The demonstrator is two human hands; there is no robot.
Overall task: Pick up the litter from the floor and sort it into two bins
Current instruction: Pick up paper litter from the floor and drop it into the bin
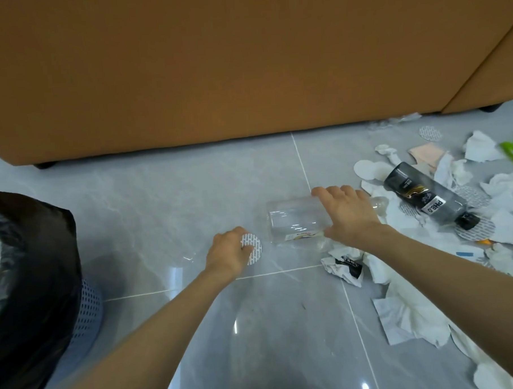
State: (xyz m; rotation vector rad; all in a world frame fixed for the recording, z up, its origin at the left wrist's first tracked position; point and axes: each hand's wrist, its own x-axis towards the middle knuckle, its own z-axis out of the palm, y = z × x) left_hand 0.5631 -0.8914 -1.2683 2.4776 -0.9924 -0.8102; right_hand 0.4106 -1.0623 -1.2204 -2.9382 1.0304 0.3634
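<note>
The left hand (230,251) pinches a round patterned disc (253,249) just off the floor (150,205); the right hand (348,212) curls over a clear bottle (291,222) lying on its side, likely to lift both at once; more litter (407,308) lies to the right around a dark bottle (429,197); one bin (33,292), black-lined, stands at the left, close enough for a short carry; no second bin shows.

From my remote seat I see an orange-brown sofa (243,62) filling the upper view, a second section (494,75) angled at its right, both on dark feet (44,165), above a glossy grey marbled tile floor (161,198) crossed by pale grout lines (301,160) and dotted with bright reflections.
</note>
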